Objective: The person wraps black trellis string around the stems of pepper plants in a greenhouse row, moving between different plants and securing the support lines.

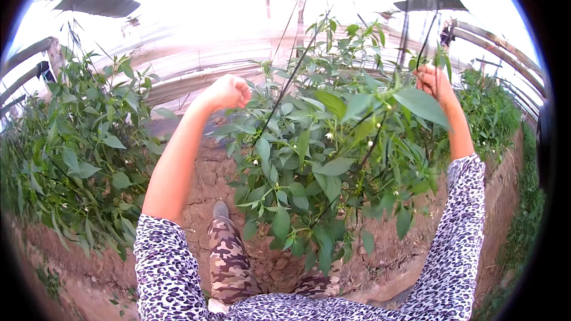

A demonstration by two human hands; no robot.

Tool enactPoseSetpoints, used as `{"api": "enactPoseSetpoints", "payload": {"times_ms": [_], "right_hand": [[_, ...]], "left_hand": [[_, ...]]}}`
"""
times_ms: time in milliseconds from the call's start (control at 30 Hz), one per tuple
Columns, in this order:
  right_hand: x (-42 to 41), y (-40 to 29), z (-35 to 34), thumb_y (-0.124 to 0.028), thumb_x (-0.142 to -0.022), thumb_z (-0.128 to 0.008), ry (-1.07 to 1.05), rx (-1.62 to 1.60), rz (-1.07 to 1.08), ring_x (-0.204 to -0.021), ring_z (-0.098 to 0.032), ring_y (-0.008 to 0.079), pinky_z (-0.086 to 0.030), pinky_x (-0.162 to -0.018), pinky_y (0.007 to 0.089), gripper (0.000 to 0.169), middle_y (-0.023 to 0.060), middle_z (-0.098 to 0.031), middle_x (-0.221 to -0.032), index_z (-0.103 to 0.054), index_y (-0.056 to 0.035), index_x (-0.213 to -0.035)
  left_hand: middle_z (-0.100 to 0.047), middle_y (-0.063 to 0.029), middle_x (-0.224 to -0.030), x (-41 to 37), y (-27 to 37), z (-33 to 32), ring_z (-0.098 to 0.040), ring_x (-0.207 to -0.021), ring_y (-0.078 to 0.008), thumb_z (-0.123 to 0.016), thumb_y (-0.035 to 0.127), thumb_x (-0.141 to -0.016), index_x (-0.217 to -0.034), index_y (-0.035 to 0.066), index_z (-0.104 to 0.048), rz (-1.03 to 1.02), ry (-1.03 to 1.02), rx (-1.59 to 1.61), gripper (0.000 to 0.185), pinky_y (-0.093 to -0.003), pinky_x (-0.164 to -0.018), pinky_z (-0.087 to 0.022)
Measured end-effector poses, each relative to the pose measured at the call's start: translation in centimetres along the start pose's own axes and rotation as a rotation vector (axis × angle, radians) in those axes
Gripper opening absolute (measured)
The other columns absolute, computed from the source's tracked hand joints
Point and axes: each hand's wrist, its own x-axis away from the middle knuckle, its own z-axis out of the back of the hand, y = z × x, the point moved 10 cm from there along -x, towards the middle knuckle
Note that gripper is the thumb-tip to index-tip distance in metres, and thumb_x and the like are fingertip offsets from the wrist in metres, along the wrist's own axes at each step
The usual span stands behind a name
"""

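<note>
My left hand (229, 92) is raised at the left edge of a leafy pepper plant (303, 156), its fingers curled in and no held thing visible. Small white flowers (329, 135) dot the plant. On the far side of the foliage, my right hand (432, 82) pinches a thin black string (428, 35) beside a green shoot tip. A large leaf (421, 104) in front covers part of that wrist. Another black string (290, 84) slants down into the plant between my two hands.
More pepper plants (98, 156) grow at the left, and another row (486, 107) stands at the right. Cracked soil (205, 178) lies around my foot. Wooden rails (499, 51) and a pale post (285, 18) rise behind. The raised bed drops off at the right.
</note>
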Motion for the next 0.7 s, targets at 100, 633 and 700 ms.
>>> {"api": "enactPoseSetpoints", "payload": {"times_ms": [100, 633, 700], "right_hand": [[-4.8, -0.1, -3.8, -0.015, -0.086, -0.052, -0.138, -0.147, 0.039, -0.043, -0.039, 0.0025, -0.027, -0.036, 0.0171, 0.018, 0.0004, -0.054, -0.064, -0.057, -0.0003, -0.095], [-4.8, -0.7, -24.8, -0.016, -0.084, -0.059, -0.96, -0.575, -0.191, -0.079, -0.064, 0.0253, -0.054, -0.073, 0.0381, 0.019, 0.016, -0.063, -0.091, -0.056, -0.0003, -0.095], [-4.6, 1.2, -25.1, -0.014, -0.087, -0.055, -1.058, -0.509, -0.227, -0.081, -0.064, 0.0242, -0.053, -0.075, 0.0359, 0.016, 0.0156, -0.063, -0.092, -0.054, -0.0014, -0.097]], "left_hand": [[-0.062, -0.0038, -0.068, -0.8, -6.3, 1.9, -0.058, -0.066, -0.0115, -0.052, -0.005, -0.064, -0.076, 0.002, -0.063, 0.08, 0.072, -0.116, 0.017, -0.0263, -0.056, -0.045], [-0.063, -0.0045, -0.082, -2.7, -4.3, -10.0, -0.058, -0.075, -0.0102, -0.069, 0.013, -0.075, -0.101, 0.002, -0.062, -0.334, -0.337, 0.298, 0.029, -0.0251, -0.064, -0.046], [-0.062, -0.0038, -0.081, -3.4, -2.6, -12.1, -0.057, -0.074, -0.0102, -0.073, 0.011, -0.072, -0.101, 0.002, -0.061, -0.37, -0.402, 0.471, 0.032, -0.0252, -0.063, -0.046]]}}
